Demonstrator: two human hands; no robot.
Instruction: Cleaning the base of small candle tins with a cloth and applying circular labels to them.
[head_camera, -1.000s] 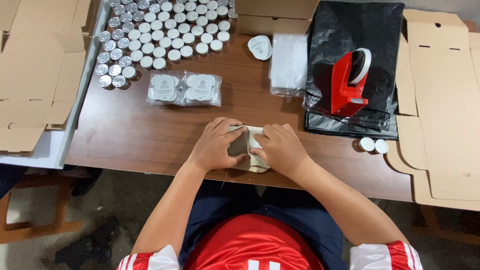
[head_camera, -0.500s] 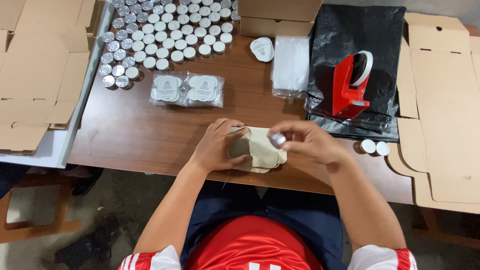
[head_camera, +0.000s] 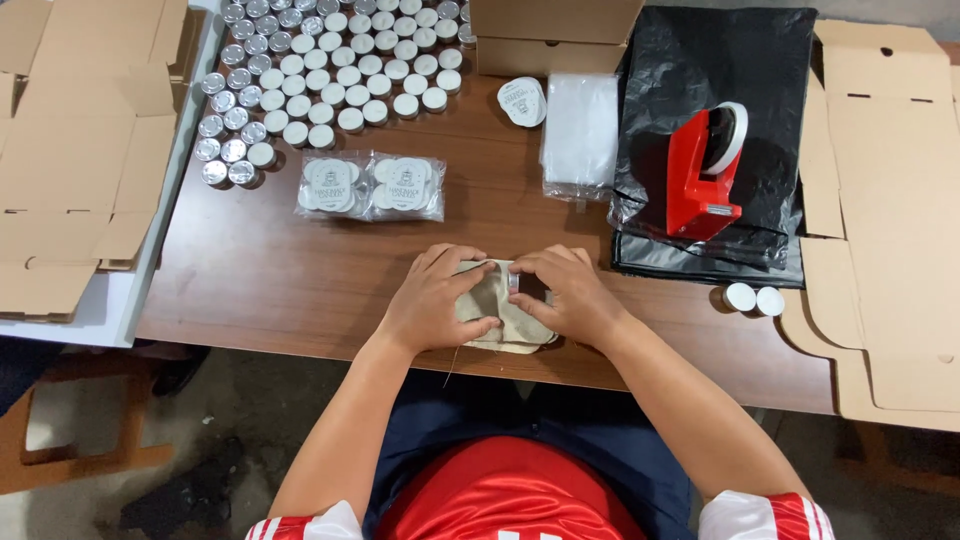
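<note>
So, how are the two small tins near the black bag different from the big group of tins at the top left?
The two loose tins are only a pair, side by side near the table's right edge; the large group of tins holds dozens, packed in rows. The pair shows only white tops; the group's left rows look silvery. Both are small and round, and neither hand touches them: the left hand and right hand hold a beige cloth pouch.

Hands: 2, left (head_camera: 432, 300) and right (head_camera: 568, 296), on 1 cloth pouch (head_camera: 497, 312). Clear packets (head_camera: 370, 187) of discs: 2; red tape dispenser (head_camera: 706, 170): 1; loose white tins (head_camera: 755, 299) at right: 2. Tins in the far cluster (head_camera: 320, 80): too many for a sure count.
</note>
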